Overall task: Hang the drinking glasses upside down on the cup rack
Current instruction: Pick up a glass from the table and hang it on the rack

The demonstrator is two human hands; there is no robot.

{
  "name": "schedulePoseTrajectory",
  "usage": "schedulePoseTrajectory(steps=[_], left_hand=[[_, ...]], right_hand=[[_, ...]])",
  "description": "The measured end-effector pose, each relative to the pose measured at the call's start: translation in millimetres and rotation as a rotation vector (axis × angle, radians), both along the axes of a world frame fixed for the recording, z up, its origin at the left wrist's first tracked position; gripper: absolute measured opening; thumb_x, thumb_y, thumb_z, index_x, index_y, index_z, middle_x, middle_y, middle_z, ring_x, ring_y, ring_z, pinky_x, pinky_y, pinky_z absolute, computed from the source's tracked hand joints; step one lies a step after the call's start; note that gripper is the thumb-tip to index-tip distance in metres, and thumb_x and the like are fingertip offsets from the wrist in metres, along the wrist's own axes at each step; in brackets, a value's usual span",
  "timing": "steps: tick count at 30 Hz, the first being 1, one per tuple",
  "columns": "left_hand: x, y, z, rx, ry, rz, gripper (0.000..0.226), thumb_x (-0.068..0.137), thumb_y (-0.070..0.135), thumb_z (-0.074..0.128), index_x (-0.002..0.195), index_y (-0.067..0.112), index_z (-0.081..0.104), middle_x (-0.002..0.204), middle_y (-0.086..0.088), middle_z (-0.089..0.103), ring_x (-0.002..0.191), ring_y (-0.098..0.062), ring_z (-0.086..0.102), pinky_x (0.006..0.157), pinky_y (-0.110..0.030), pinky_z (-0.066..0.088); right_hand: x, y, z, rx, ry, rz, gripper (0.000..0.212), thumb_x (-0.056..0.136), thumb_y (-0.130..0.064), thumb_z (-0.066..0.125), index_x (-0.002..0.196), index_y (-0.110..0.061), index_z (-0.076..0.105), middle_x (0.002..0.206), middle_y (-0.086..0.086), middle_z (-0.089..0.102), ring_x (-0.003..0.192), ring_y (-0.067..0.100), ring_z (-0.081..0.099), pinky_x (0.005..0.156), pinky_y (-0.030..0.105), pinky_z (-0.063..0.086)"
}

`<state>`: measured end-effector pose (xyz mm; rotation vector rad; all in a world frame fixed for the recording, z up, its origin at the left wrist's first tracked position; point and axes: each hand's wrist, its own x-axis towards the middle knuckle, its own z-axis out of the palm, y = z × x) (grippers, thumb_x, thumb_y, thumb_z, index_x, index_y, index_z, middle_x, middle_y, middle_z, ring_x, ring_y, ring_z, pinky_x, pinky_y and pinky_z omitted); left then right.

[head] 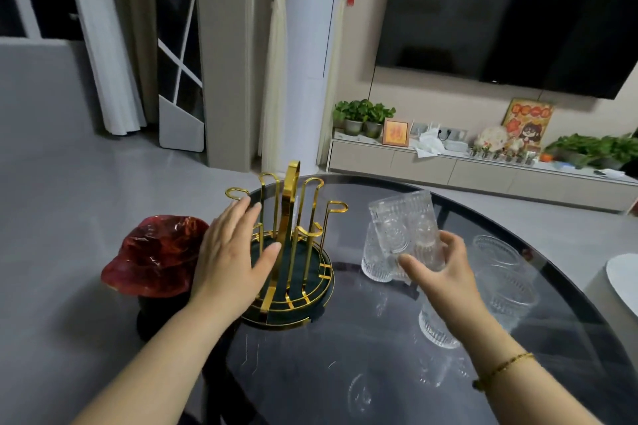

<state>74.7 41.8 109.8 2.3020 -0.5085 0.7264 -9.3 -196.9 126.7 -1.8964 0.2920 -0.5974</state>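
Note:
A gold cup rack [293, 238] with looped prongs and a dark green round base stands at the left end of the dark glass table [345, 355]. All its prongs are bare. My left hand [231, 252] rests flat and open against the rack's left side. My right hand [438, 272] holds a clear ribbed drinking glass [404, 228] tilted in the air, to the right of the rack. Behind it another glass [374, 262] stands on the table. More clear glasses sit at the right [500, 269] and under my right wrist [435, 328].
A crinkled red object [155, 252] on a dark stand sits just left of the rack, off the table edge. A white plate [625, 283] lies at the far right. Behind are a low cabinet with plants and a wall television.

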Motion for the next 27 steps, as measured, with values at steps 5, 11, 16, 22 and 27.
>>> schedulePoseTrajectory(steps=[5, 11, 16, 22, 27], left_hand=[[11, -3, -1, 0.065, 0.017, -0.027, 0.045, 0.088, 0.03, 0.051, 0.13, 0.015, 0.041, 0.144, -0.005, 0.036, 0.135, -0.021, 0.021, 0.108, -0.034, 0.01], [12, -2, -2, 0.031, 0.0, -0.027, 0.039, 0.082, 0.022, 0.062, 0.118, 0.009, 0.054, 0.127, -0.011, 0.054, 0.127, -0.027, 0.036, 0.099, -0.033, 0.02], [13, -2, -6, 0.001, 0.005, -0.045, 0.038, 0.076, 0.011, 0.069, 0.112, 0.006, 0.058, 0.119, -0.015, 0.059, 0.123, -0.032, 0.042, 0.094, -0.037, 0.027], [12, -4, -4, -0.01, -0.004, -0.044, 0.041, 0.064, 0.004, 0.078, 0.102, 0.004, 0.063, 0.107, -0.017, 0.065, 0.111, -0.038, 0.053, 0.081, -0.049, 0.046], [12, -3, -5, -0.006, -0.023, -0.043, 0.041, 0.062, 0.005, 0.079, 0.101, 0.005, 0.064, 0.106, -0.017, 0.066, 0.11, -0.037, 0.055, 0.076, -0.05, 0.05]], right_hand=[[18, -11, 34, 0.091, 0.02, 0.003, 0.049, 0.069, -0.023, 0.068, 0.106, -0.02, 0.036, 0.103, 0.002, 0.052, 0.097, 0.025, 0.055, 0.087, 0.041, 0.048], [55, -17, 75, 0.007, 0.133, 0.083, 0.064, 0.063, -0.022, 0.072, 0.115, -0.014, 0.036, 0.097, 0.009, 0.052, 0.082, 0.025, 0.059, 0.071, 0.031, 0.051], [94, -9, 105, -0.305, 0.174, 0.062, 0.072, 0.061, -0.024, 0.075, 0.118, -0.017, 0.032, 0.113, 0.007, 0.043, 0.096, 0.023, 0.049, 0.088, 0.033, 0.046], [135, 13, 129, -0.512, 0.224, 0.155, 0.073, 0.063, -0.019, 0.073, 0.124, -0.014, 0.033, 0.117, 0.009, 0.047, 0.098, 0.021, 0.047, 0.09, 0.033, 0.043], [158, 29, 127, -0.61, 0.291, 0.221, 0.069, 0.065, -0.022, 0.072, 0.125, -0.018, 0.037, 0.113, 0.005, 0.046, 0.096, 0.019, 0.043, 0.082, 0.029, 0.036]])
